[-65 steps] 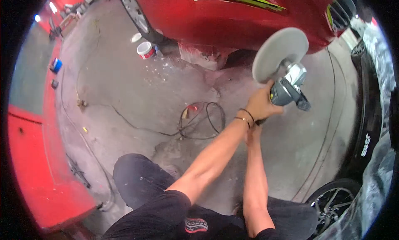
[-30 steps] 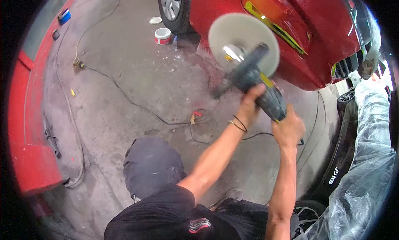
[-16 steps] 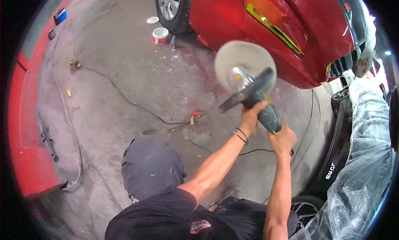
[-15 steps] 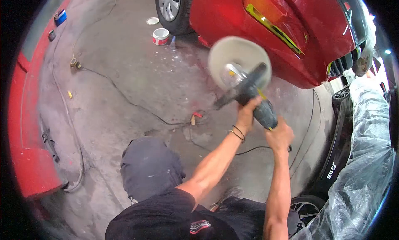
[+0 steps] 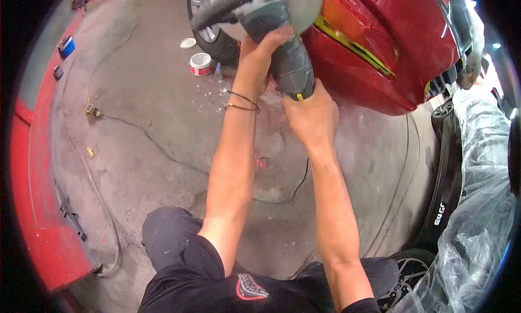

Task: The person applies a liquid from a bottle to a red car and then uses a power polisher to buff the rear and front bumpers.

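A corded polisher [image 5: 292, 69] with a dark body and a side handle is raised at the top of the view. Its round pale pad [image 5: 307, 13] overlaps the red car [image 5: 353, 88] and its front wheel. My left hand [image 5: 259, 55] is wrapped round the polisher's body just behind the head. Around the rear end of the tool closes my right hand [image 5: 313, 115], lower and to the right. The tool's body hides some of the left fingers. Yellow tape [image 5: 353, 46] lines a slot on the red car's body.
A white tub [image 5: 200, 64] and its lid [image 5: 188, 43] stand near the wheel. The power cord [image 5: 157, 142] runs across the floor to a connector [image 5: 91, 110]. Clear plastic sheeting [image 5: 477, 177] hangs over a dark car part at right. A red metal edge [image 5: 49, 242] borders the left.
Both hands have lifted the polisher up and to the left, toward the wheel side of the red car. The pad showed whole before and is now partly behind the tool.
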Action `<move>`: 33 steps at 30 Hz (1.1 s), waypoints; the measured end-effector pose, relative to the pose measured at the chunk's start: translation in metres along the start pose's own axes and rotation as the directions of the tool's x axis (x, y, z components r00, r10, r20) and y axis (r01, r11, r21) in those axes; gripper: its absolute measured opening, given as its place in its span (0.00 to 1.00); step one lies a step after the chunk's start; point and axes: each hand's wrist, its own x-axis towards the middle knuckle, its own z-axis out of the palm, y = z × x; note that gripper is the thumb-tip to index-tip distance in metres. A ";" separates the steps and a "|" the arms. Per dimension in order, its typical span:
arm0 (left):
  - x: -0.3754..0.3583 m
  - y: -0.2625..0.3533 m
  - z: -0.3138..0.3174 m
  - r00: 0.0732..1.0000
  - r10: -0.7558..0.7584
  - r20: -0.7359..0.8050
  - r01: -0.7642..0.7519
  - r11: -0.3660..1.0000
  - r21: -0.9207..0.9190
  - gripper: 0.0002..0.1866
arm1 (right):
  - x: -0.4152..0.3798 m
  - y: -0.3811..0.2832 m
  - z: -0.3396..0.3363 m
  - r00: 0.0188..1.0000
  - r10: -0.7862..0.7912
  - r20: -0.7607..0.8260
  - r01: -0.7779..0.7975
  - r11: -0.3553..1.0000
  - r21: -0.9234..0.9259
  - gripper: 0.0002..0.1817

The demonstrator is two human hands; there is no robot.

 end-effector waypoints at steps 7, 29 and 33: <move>-0.043 -0.016 0.012 0.985 -0.086 -0.151 0.082 0.996 -0.034 0.20 | -0.029 0.020 -0.018 0.991 0.058 0.117 -0.060 0.998 0.012 0.24; -0.164 -0.134 0.148 0.904 -0.414 0.108 0.160 0.562 0.812 0.41 | -0.151 0.207 -0.016 0.803 0.588 0.097 -0.410 0.428 0.805 0.16; -0.161 -0.118 0.116 0.935 -0.339 0.102 0.221 0.785 0.578 0.46 | -0.157 0.189 0.012 0.844 0.531 0.070 -0.362 0.470 0.805 0.14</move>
